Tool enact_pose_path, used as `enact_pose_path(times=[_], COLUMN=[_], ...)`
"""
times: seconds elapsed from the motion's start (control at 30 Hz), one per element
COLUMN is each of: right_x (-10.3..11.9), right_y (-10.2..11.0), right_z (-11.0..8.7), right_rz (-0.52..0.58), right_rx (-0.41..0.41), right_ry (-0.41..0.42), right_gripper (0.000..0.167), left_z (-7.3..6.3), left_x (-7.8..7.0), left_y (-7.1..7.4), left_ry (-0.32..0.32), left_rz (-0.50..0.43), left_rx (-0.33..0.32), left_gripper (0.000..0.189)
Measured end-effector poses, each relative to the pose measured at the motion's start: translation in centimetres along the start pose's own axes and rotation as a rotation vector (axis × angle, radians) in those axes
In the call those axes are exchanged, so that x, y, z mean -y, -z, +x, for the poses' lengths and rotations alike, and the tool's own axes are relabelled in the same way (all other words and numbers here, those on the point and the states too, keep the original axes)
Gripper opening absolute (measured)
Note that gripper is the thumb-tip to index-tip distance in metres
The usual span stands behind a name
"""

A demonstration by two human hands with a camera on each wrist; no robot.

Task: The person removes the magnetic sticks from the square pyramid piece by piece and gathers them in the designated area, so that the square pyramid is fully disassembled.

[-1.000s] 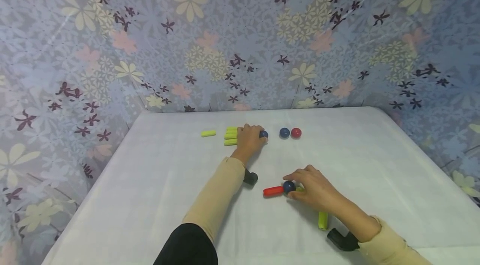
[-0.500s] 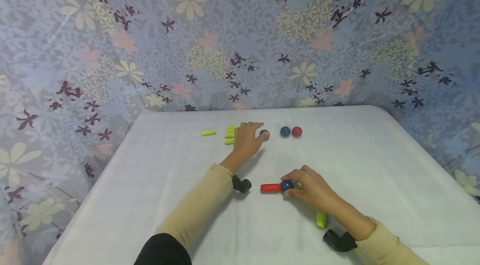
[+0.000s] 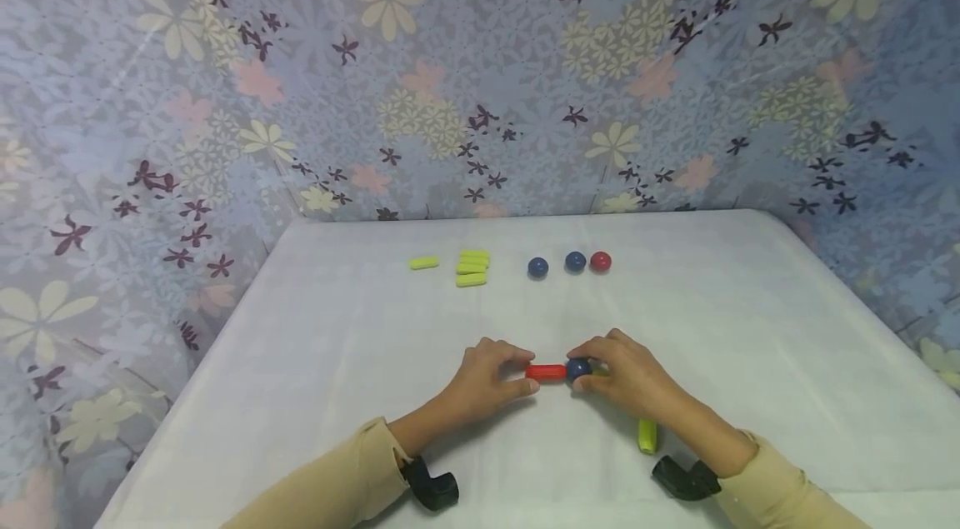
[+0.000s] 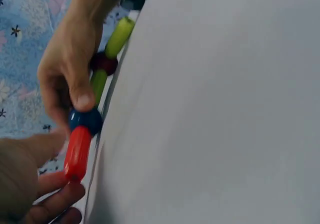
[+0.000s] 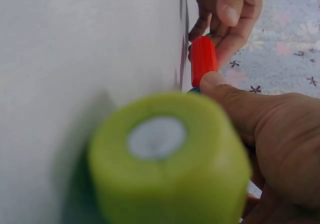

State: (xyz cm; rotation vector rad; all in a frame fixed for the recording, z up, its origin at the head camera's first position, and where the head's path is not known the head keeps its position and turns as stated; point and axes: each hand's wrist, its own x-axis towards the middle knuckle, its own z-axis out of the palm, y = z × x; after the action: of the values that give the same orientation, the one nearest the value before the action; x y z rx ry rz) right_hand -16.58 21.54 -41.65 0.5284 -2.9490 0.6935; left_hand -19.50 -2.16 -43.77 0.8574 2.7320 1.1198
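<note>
My right hand (image 3: 633,375) pinches a dark blue ball (image 3: 577,369) between thumb and fingers. A red ribbed rod (image 3: 546,372) extends left from that ball. On its other side the left wrist view shows a yellow-green rod (image 4: 99,86), a dark red ball (image 4: 104,63) and another yellow-green rod (image 4: 120,36), all in one chain. The chain's near rod end (image 5: 157,136), with a pale disc in it, looms large in the right wrist view. My left hand (image 3: 483,383) has thumb and forefinger spread on either side of the red rod's free end, the thumb apart from it.
Several yellow-green rods (image 3: 472,269) lie at the back of the white-covered table (image 3: 337,329), one (image 3: 424,262) apart to their left. To their right sit a blue ball (image 3: 537,267), another blue ball (image 3: 575,262) and a red ball (image 3: 601,262). A flowered cloth (image 3: 480,96) hangs behind.
My left hand has let go of the back blue ball and come forward to the red rod's end. That rod now lies straighter. My right hand keeps its hold.
</note>
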Motion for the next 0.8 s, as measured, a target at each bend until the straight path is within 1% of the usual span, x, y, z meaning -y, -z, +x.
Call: enact_pose_path(times=[0.17, 0.27, 0.4, 0.5, 0.63, 0.8], right_x=[-0.2, -0.2, -0.3, -0.3, -0.3, -0.3], right_y=[0.0, 0.0, 0.0, 0.0, 0.0, 0.1], right_z=[0.0, 0.1, 0.1, 0.1, 0.0, 0.1], right_rz=[0.014, 0.024, 0.026, 0.027, 0.022, 0.031], right_rx=[0.019, 0.022, 0.002, -0.012, -0.020, -0.007], right_ry=[-0.008, -0.014, 0.009, 0.029, 0.036, 0.041], right_gripper=[0.041, 0.041, 0.040, 0.039, 0.039, 0.039], left_z=[0.1, 0.4, 0.7, 0.8, 0.9, 0.9], left_x=[-0.3, -0.6, -0.9, -1.0, -1.1, -1.0], left_y=[-1.3, -1.7, -1.8, -1.6, -1.4, -1.4], left_ry=[-0.025, -0.035, -0.038, -0.034, -0.029, -0.022], left_rz=[0.067, 0.108, 0.154, 0.152, 0.126, 0.080], left_rx=[-0.060, -0.090, -0.103, -0.099, -0.098, -0.088], left_gripper=[0.039, 0.035, 0.026, 0.021, 0.020, 0.020])
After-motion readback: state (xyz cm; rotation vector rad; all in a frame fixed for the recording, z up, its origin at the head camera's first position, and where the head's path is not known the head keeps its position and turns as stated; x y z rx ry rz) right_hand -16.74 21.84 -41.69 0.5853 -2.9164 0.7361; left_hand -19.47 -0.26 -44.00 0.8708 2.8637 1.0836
